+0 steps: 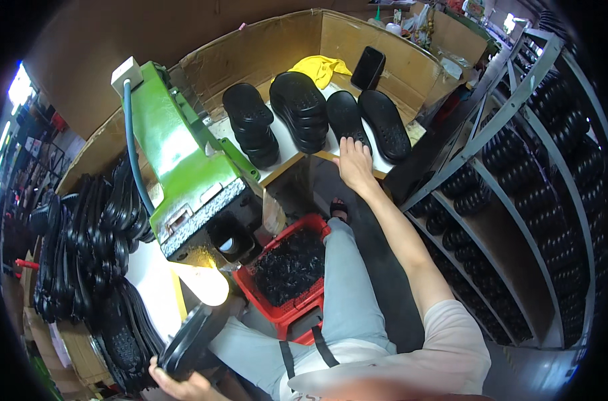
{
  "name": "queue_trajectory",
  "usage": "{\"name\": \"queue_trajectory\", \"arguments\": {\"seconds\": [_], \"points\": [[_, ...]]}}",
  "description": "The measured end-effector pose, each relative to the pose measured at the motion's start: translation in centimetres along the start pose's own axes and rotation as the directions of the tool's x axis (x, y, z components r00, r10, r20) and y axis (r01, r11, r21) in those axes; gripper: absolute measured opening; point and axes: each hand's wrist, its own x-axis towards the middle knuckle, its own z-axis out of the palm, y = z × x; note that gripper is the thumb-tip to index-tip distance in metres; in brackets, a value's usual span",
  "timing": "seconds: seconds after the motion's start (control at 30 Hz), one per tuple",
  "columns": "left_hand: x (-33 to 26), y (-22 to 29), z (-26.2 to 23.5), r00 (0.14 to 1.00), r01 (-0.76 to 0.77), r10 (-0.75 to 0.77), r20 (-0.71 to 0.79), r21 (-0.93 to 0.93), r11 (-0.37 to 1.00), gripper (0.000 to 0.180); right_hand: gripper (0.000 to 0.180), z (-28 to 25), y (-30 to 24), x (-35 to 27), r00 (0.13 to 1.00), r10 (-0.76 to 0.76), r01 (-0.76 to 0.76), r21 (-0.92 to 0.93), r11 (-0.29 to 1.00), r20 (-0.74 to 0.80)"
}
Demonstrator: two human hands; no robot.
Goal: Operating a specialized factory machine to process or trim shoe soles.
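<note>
fingers of the left hand (182, 385) curl round the lower end of a black sole (183, 342), clamped on it; this tilted piece sits low and left of the person's legs, its upper end just beside a glowing lamp (212, 287) under a green machine (185, 150). ahead, the right hand (355, 162) lies over the near end of a second sole (347, 115) on the white table (217, 131), fingers slightly apart on top; whether it grips, i cannot tell. to that sole's right lies a third sole (385, 125), to its left stand two stacks of black footwear pieces, a taller stack (297, 107) and a narrower stack (249, 123). behind them are a yellow cloth (319, 68) and a dark phone (369, 67). a red basket (249, 289) between the legs and the machine holds black scraps (290, 267).
</note>
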Motion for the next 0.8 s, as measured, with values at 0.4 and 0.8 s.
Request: {"name": "queue_trajectory", "arguments": {"seconds": [0.4,0.8], "points": [[-2.3,9.7,10.7,0.539,0.465,-0.449,0.713,-0.696,-0.547,0.027,0.089,-9.0,-8.0,-13.1,0.891,-0.314,-0.417,0.865,-0.281,0.328],[0.6,13.5,12.9,0.866,0.497,-0.103,0.489,-0.824,0.27,0.064,0.073,-10.4,-7.1,-11.4,0.96,0.123,0.21,0.939,0.272,-0.25]]}}
